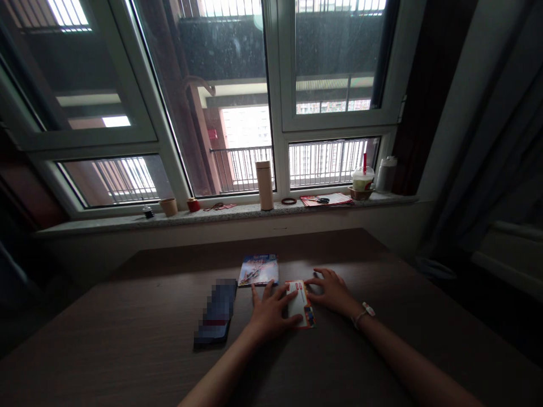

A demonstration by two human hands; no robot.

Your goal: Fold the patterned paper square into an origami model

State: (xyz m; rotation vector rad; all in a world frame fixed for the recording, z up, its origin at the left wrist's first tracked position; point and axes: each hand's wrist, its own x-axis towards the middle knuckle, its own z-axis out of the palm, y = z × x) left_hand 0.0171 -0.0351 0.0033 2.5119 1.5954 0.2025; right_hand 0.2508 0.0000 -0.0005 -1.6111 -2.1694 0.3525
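A small white card with red and blue print (302,307) lies flat on the dark wooden table (127,339). My left hand (269,314) rests on the card's left edge with fingers stretched out flat. My right hand (333,291) lies at the card's right edge, its fingers spread and its fingertips touching the card's top right corner; a bracelet is on that wrist. A colourful leaflet (258,269) lies just beyond the card. A dark flat object (216,312), blurred out, sits left of my left hand.
A stone window sill (237,213) runs behind the table with a tall beige tumbler (265,185), a drink cup with a red straw (363,180), a white jar (386,173), scissors on papers (324,199), a small brown cup (168,207) and a red pot (193,204). Curtains hang right.
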